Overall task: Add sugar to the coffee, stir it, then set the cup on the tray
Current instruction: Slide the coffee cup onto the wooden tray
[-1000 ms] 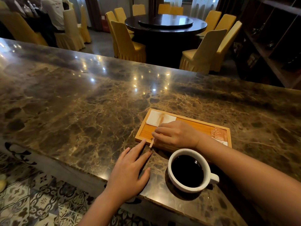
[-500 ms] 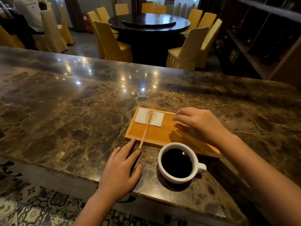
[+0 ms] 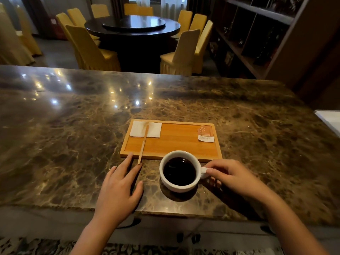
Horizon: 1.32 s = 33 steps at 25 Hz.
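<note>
A white cup full of black coffee stands on the marble counter just in front of a wooden tray. My right hand pinches the cup's handle on its right side. My left hand lies flat on the counter, fingers spread, fingertips touching the tray's near left edge. A wooden stir stick lies across a white napkin at the tray's far left, its near end overhanging the rim. An orange sugar packet lies at the tray's far right.
The brown marble counter stretches wide to the left and behind the tray. A white object's edge shows at the far right. Beyond the counter stand a dark round table, yellow-covered chairs and shelves on the right.
My right hand left the stir stick on the tray, moved right over the tray, then came down to grip the cup's handle. The left hand stayed flat on the counter.
</note>
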Tool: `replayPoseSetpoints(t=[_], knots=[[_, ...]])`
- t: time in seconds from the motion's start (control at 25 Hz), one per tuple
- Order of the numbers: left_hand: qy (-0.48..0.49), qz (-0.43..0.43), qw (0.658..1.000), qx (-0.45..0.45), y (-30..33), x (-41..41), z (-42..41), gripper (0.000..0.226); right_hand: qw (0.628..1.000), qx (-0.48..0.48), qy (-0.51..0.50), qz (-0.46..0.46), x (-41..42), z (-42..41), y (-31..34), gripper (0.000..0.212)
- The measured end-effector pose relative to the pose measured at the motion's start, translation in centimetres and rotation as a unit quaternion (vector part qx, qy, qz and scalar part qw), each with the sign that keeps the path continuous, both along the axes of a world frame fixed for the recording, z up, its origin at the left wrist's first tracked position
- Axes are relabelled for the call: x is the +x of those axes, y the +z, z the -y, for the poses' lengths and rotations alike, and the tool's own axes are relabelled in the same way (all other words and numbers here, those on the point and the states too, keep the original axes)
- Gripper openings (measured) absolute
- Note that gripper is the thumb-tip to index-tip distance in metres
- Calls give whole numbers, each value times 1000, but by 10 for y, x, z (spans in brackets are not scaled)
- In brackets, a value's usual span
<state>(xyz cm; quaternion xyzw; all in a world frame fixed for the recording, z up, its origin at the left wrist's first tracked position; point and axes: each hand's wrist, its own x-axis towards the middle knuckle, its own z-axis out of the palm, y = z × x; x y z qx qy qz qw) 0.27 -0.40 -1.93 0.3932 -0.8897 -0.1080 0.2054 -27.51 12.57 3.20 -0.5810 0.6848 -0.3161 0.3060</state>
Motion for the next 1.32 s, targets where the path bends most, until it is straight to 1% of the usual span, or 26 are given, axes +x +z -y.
replayPoseSetpoints(t=[0.16, 0.24, 0.44, 0.6, 0.68, 1.0, 1.12, 1.32], knots=[[1, 2, 1000, 4, 0, 0, 0, 53, 992, -6, -34, 121, 7, 0, -8, 14], [1, 3, 1000, 4, 0, 0, 0, 52, 985, -6, -34, 171, 10, 0, -9, 15], [2, 9, 1000, 5, 0, 0, 0, 53, 978, -1, -15, 210, 14, 3, -12, 29], [2, 11, 1000, 5, 1, 0, 0, 52, 960, -29, -21, 276, 21, 2, -22, 21], [3, 10, 1000, 5, 1, 0, 0, 49, 951, -42, -29, 306, 25, 1, -25, 21], [4, 6, 1000, 2, 0, 0, 0, 49, 947, -66, -32, 311, 16, 11, -6, 22], [5, 6, 1000, -4, 0, 0, 0, 48, 942, -78, -45, 323, 5, 24, 12, 20], [4, 2, 1000, -10, -1, 0, 0, 48, 944, -100, -54, 309, -11, 57, 33, 24]])
